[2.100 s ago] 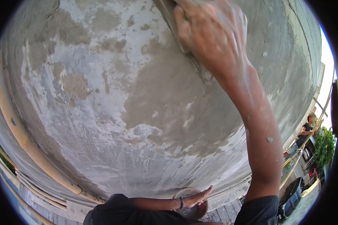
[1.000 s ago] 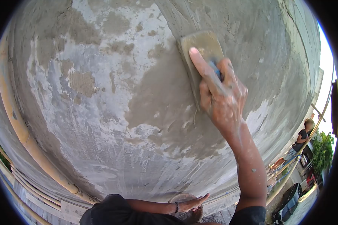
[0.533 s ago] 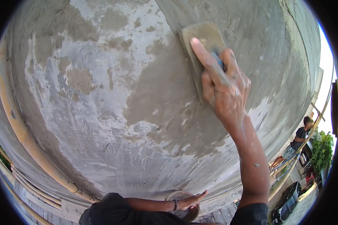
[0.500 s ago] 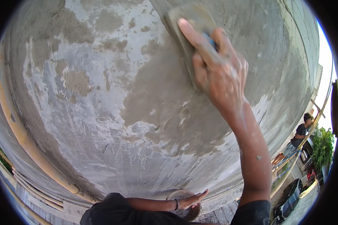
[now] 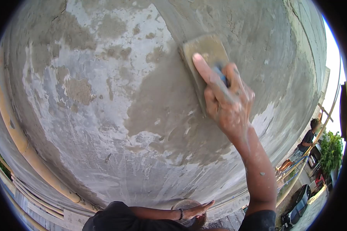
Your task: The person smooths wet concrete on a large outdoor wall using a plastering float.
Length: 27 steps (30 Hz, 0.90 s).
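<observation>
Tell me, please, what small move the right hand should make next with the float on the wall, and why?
Probably slide the float down and to the left. The right hand presses it flat on the wall at the top of the darker wet plaster patch, whose lower edge looks ragged against the pale old surface.

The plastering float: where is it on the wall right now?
In the head view, the plastering float lies flat on the wall, upper centre-right, under the right hand, on the darker wet plaster.
</observation>
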Motion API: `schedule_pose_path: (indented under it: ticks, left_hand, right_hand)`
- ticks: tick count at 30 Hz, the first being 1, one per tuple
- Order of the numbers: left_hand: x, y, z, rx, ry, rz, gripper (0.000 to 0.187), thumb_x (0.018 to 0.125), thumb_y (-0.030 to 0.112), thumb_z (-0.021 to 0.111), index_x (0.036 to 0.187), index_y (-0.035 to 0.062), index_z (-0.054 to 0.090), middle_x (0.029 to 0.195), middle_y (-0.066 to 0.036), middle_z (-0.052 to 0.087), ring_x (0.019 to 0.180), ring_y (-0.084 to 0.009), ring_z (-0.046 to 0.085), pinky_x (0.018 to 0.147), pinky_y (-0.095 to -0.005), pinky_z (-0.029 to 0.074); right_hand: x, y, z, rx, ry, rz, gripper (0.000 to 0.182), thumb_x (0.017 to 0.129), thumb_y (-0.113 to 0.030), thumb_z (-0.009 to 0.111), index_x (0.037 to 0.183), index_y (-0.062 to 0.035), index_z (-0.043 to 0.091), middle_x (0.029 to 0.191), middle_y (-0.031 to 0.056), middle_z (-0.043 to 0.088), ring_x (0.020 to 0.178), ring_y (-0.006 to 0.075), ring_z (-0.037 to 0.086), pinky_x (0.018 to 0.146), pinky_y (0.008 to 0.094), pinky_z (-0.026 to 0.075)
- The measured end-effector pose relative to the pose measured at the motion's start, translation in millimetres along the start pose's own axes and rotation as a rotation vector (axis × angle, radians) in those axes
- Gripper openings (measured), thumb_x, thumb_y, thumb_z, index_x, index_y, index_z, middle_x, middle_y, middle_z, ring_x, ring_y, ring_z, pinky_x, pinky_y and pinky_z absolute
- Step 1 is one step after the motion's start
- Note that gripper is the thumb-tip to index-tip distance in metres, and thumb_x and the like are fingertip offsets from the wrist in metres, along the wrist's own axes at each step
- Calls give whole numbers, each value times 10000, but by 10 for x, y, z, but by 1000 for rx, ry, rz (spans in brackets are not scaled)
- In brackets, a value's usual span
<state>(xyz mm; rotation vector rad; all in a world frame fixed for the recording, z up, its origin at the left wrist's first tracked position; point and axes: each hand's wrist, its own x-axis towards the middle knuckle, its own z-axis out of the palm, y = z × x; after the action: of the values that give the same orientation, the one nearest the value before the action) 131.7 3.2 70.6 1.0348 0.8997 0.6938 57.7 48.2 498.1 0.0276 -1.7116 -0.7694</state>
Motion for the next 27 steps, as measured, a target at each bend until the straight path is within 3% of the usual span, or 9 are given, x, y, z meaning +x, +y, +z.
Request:
schedule_pose_path:
  ticks: [5, 7, 10, 12, 16, 18, 22, 24, 27]
  left_hand:
    - [126, 21, 36, -92, 6, -61, 1066, 800, 874, 309, 1557, 148, 121, 643, 21, 342, 515, -84, 341, 465, -255, 301]
    - [180, 4, -42, -105, 10, -103, 1071, 799, 874, 310, 1557, 141, 117, 644, 21, 345, 516, -83, 345, 463, -252, 306]
    - [177, -70, -13, -116, -18, -125, 1074, 802, 872, 310, 1555, 130, 122, 654, 19, 351, 515, -83, 344, 463, -250, 307]
    - [180, -95, -27, -120, -36, -128, 1075, 803, 870, 311, 1554, 123, 125, 661, 17, 354, 515, -82, 344, 464, -249, 308]
    - [77, -92, -113, -48, -43, 10, 1048, 826, 847, 319, 1550, 110, 141, 667, 24, 348, 523, -80, 354, 468, -247, 304]
    - [-14, 6, -82, -60, -25, -20, 691, 855, 811, 355, 911, 125, 414, 686, 45, 315, 556, -70, 303, 528, -244, 280]
    - [57, -1, 3, -101, -64, 2, 789, 862, 807, 340, 1128, 74, 462, 681, 50, 300, 552, -66, 294, 527, -239, 275]
    - [13, 114, -11, -86, -61, 38, 777, 864, 804, 344, 1145, 88, 456, 679, 54, 297, 551, -62, 290, 526, -236, 272]
    - [192, 42, -79, -82, -74, 55, 755, 868, 797, 349, 1169, 112, 445, 674, 60, 291, 550, -56, 284, 524, -231, 265]
  right_hand:
    - [1492, 33, 327, -3, 154, -122, 541, 757, -57, 677, 1225, -328, 640, 881, 51, 567, 642, 193, 616, 494, 322, 518]
    - [1855, 38, 335, 102, 279, -281, 269, 893, -175, 549, 1144, -151, 644, 973, 173, 603, 761, 376, 627, 643, 461, 504]
    - [1398, -48, 159, 120, 185, -150, 271, 878, -172, 556, 1121, -150, 672, 988, 177, 614, 765, 370, 633, 672, 455, 507]
    - [823, 63, 240, -33, 209, -118, 594, 732, -60, 681, 1258, -331, 627, 842, 45, 553, 630, 202, 604, 490, 316, 513]
    - [-349, -51, 7, 75, -21, -28, 695, 682, -52, 673, 1317, -324, 596, 809, 28, 521, 616, 172, 579, 489, 310, 509]
    - [-246, -11, -8, 51, -30, -29, 685, 691, -51, 672, 1316, -318, 594, 824, 29, 524, 621, 169, 580, 489, 312, 510]
    - [799, 152, 254, -7, 205, -176, 628, 722, -88, 696, 1302, -310, 597, 821, 33, 517, 637, 180, 590, 472, 307, 502]
    - [1367, 19, 127, 31, 94, -56, 295, 873, -173, 560, 1140, -153, 682, 1002, 177, 624, 762, 369, 634, 690, 454, 507]
    - [1603, 68, 186, 145, 202, -124, 310, 876, -178, 559, 1160, -164, 684, 1023, 164, 631, 755, 371, 634, 687, 443, 507]
